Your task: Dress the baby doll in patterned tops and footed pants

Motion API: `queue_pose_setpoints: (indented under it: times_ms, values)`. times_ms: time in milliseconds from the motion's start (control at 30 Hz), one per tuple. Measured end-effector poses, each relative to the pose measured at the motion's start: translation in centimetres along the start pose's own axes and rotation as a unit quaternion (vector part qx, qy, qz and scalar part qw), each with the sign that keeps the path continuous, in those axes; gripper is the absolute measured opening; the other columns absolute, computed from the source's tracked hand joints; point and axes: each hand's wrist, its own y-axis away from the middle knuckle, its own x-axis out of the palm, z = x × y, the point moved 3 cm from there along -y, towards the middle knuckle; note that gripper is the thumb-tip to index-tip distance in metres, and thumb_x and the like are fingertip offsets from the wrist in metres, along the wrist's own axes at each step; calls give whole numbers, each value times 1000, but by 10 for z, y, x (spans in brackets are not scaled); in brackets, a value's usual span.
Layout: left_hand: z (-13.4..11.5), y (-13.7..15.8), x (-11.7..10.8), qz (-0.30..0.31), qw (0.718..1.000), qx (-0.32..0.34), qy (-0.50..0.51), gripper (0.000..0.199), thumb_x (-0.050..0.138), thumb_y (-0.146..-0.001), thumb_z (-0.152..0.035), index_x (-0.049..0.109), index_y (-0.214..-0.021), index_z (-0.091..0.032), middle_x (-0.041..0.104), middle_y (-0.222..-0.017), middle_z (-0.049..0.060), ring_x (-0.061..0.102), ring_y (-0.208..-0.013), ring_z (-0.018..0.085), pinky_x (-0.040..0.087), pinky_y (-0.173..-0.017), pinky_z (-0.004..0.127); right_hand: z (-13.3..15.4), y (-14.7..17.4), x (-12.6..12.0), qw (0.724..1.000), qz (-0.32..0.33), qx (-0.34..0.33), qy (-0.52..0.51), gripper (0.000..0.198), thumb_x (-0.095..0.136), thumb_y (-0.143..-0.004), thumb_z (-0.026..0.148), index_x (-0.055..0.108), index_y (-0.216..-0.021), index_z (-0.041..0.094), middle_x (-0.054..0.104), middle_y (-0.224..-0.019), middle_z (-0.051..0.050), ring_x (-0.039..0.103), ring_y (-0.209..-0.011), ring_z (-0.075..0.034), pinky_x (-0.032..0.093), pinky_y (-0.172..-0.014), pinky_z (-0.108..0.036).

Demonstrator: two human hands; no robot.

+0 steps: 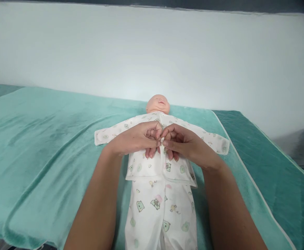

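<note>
A baby doll (158, 103) lies on its back, head toward the wall, dressed in a white printed baby jacket (144, 166) and matching trousers (152, 211). The jacket's sleeves stretch out to both sides. Over the chest, my left hand (145, 137) pinches the jacket's front edge between thumb and fingers. My right hand (183, 140) pinches the same front opening from the other side, its fingertips almost touching those of the left. A small bit of white cloth shows between the fingertips. Any fastener there is hidden by my fingers.
Beneath the doll a light teal blanket (50, 146) covers the surface, with a long fold on the left. A darker teal cover (266, 156) shows on the right. Behind rises a pale wall (152, 52).
</note>
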Motion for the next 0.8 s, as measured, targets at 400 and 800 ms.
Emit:
queue_pose_setpoints:
  times_ms: [400,800]
  values:
    - [-1,5,-1,36,997,-60,-18,17,66,-83,-29,57,-92,-19,70,-73,0,59,-49,9,47,-46,21,-2,0,-2,999,-34,5,-29,11,63,-92,33,59,-92,23,66,-66,2,62,-51,-13,44,-44,-22]
    - [5,-11,-18,-319,929,132,-131,17,59,-87,-26,74,-94,-22,68,-90,3,61,-81,14,48,-66,26,-13,-12,-14,894,-359,-186,193,12,59,-87,23,69,-80,25,67,-90,-1,61,-88,-17,47,-78,-32]
